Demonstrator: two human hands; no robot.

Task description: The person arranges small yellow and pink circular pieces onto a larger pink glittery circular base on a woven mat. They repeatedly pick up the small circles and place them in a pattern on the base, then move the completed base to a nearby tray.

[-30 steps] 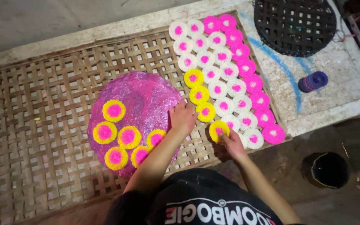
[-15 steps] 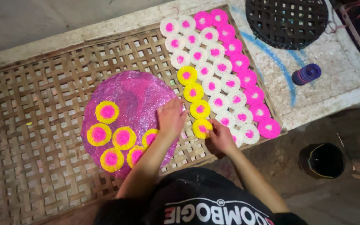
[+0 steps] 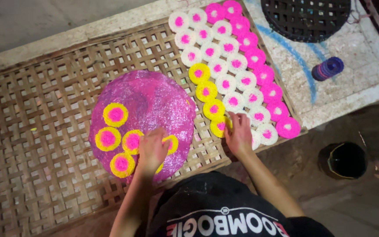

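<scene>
The yellow disc (image 3: 219, 126) with a pink centre lies flat at the near end of a column of 4 yellow discs (image 3: 206, 91), to the right of the big pink sheet (image 3: 154, 101). The right hand (image 3: 239, 135) rests on its right edge, fingers curled over the rim; whether they pinch the disc or only press it down I cannot tell. The disc is round, so it has no long axis; it sits just left of and slightly beyond that hand's knuckles, between the hand and the pink sheet.

The left hand (image 3: 151, 149) lies palm down on the near right part of the pink sheet, covering most of another yellow disc (image 3: 171, 142), whose rim peeps out to the right of the fingers. The fingers are bent loosely over it; a firm hold is not visible. The right hand is plainly the nearer one to the column; the left is nearer the 4 yellow discs (image 3: 116, 115) lying uncovered on the sheet's left half.

Right of the pink sheet, beyond the yellow column, run rows of white discs (image 3: 235, 83) and an outer row of pink discs (image 3: 264, 74), packed edge to edge. Everything rests on a woven bamboo mat (image 3: 36, 131), which lies bare to the sheet's left and far side. The mat's near edge runs close under both wrists. Further right lie a stack of purple rings (image 3: 328, 68), a dark woven tray (image 3: 305, 17) and a dark bucket (image 3: 343, 160) on the ground.
</scene>
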